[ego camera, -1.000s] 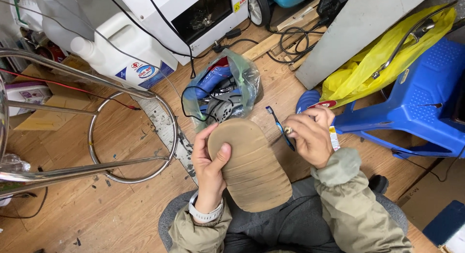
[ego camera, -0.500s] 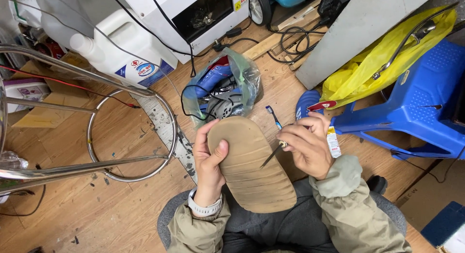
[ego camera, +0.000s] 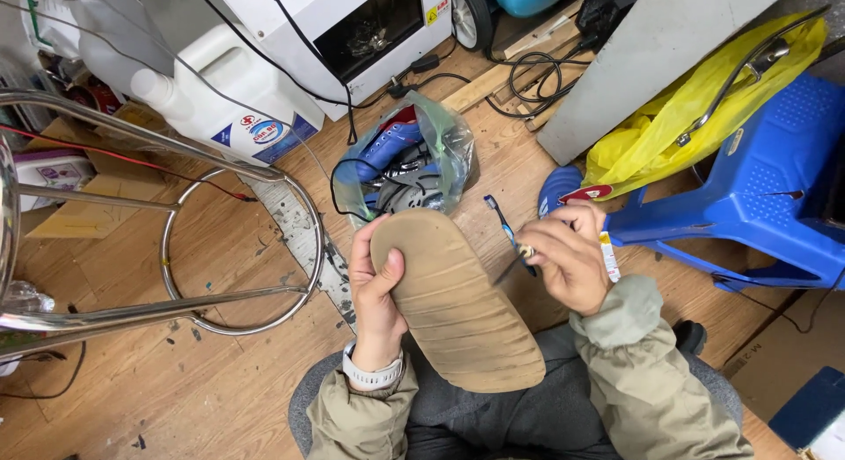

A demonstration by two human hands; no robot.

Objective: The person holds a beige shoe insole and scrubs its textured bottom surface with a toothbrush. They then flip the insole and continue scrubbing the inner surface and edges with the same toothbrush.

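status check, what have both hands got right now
Left hand grips tan shoe sole, tread side up, over lap. Right hand holds small tube and blue toothbrush at sole's edge. Nothing between hands; plastic bag just beyond.

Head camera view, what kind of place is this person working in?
Probably a small repair workshop, perhaps for shoes. The left hand holds a tan shoe sole, a clear bag of tools lies on the wooden floor, and cables trail nearby.

Tan ridged shoe sole (ego camera: 458,306) upturned over lap; small tube (ego camera: 606,253) beside it.
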